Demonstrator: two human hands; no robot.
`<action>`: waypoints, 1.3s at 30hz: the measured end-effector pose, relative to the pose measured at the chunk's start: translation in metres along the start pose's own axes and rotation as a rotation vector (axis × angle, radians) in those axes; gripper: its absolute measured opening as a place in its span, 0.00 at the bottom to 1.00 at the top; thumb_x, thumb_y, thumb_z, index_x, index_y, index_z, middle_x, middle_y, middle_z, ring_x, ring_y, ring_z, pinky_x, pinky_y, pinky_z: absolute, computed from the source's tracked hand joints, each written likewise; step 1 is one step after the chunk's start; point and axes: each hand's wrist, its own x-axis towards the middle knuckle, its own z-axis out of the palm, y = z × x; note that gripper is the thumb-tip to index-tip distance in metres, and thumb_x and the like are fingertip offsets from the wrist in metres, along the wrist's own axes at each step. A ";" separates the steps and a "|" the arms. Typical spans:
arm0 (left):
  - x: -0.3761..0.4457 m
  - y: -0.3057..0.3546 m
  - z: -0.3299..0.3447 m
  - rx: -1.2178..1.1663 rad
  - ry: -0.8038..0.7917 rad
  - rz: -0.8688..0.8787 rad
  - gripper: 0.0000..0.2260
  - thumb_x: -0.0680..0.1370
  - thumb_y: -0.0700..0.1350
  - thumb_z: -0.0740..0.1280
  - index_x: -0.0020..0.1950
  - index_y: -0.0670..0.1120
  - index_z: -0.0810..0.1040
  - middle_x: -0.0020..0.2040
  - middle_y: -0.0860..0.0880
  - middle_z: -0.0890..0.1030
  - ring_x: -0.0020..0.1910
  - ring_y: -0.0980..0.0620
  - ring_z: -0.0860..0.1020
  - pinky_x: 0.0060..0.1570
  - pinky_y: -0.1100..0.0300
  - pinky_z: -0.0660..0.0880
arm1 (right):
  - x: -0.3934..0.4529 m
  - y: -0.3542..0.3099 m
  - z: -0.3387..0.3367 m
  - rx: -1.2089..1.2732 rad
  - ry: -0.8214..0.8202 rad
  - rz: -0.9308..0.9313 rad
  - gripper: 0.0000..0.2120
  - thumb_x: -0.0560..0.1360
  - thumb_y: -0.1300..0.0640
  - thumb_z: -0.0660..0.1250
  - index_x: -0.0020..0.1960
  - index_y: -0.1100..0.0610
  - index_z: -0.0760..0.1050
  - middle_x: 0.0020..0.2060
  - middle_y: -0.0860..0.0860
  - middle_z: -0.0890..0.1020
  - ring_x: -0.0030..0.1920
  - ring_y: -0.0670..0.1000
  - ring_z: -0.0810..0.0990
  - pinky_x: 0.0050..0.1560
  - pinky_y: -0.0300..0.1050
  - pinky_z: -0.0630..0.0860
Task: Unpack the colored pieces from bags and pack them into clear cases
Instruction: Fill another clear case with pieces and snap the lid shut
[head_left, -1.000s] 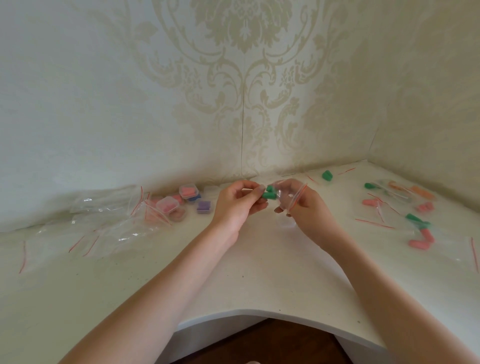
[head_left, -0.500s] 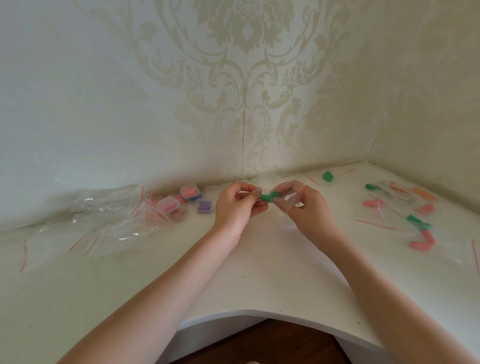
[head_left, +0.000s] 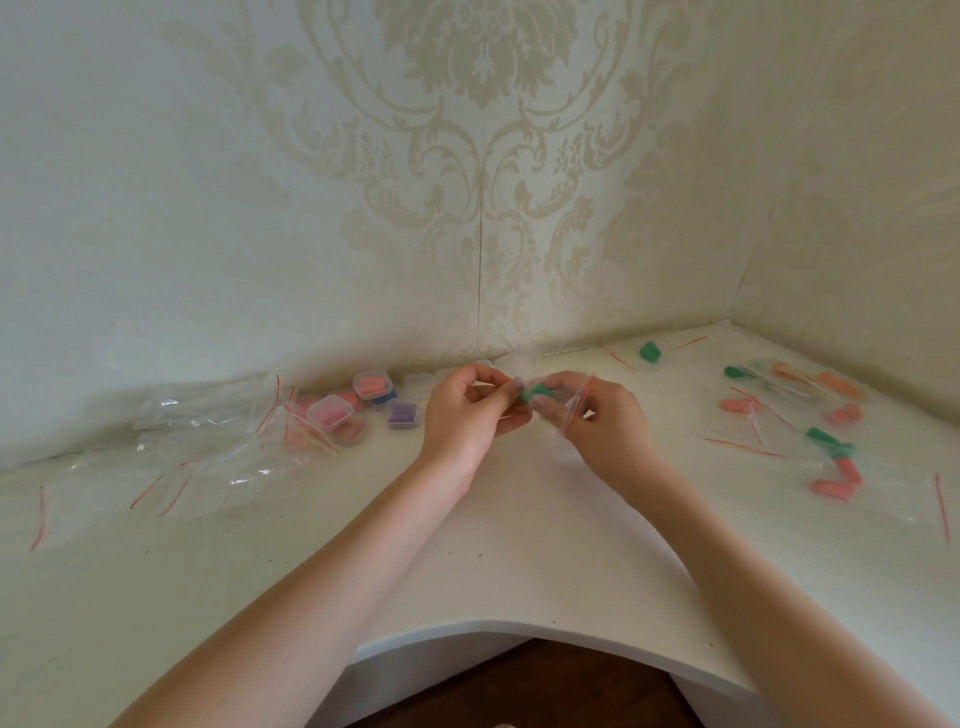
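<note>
Both hands meet above the white corner desk (head_left: 519, 545): the left hand (head_left: 462, 415) pinches a green piece (head_left: 535, 392), and the right hand (head_left: 605, 418) grips the small red-striped bag (head_left: 574, 402) it sits in. A loose pinch could drop the piece onto the desk. Filled clear cases (head_left: 358, 402) crowd the left, bagged pieces (head_left: 831, 457) the right; bare desk lies between.

White corner counter (head_left: 519, 545) with bags and small pieces.
Empty bags (head_left: 218, 447) and filled clear cases (head_left: 363, 405) lie along its left back edge; bagged pieces (head_left: 826, 452), apparently foam, near the right edge.
</note>
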 end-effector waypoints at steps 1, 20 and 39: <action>0.001 -0.001 0.000 0.006 0.005 -0.011 0.04 0.76 0.34 0.67 0.42 0.39 0.75 0.34 0.44 0.80 0.30 0.55 0.81 0.35 0.64 0.79 | 0.000 0.001 0.000 0.004 0.008 0.001 0.02 0.75 0.54 0.69 0.47 0.49 0.80 0.41 0.45 0.83 0.43 0.48 0.78 0.38 0.31 0.70; 0.007 0.001 -0.001 -0.263 -0.023 -0.228 0.10 0.74 0.31 0.67 0.46 0.42 0.68 0.29 0.45 0.82 0.28 0.53 0.81 0.37 0.61 0.81 | -0.004 0.004 -0.002 -0.236 -0.028 -0.153 0.14 0.77 0.53 0.65 0.59 0.39 0.77 0.41 0.45 0.83 0.39 0.57 0.80 0.45 0.54 0.78; 0.005 0.005 -0.004 -0.340 -0.071 -0.129 0.12 0.73 0.30 0.68 0.45 0.43 0.67 0.33 0.42 0.82 0.33 0.50 0.82 0.36 0.63 0.80 | -0.002 -0.010 -0.007 0.060 -0.019 0.072 0.08 0.78 0.56 0.65 0.55 0.49 0.79 0.35 0.53 0.81 0.25 0.46 0.72 0.26 0.33 0.68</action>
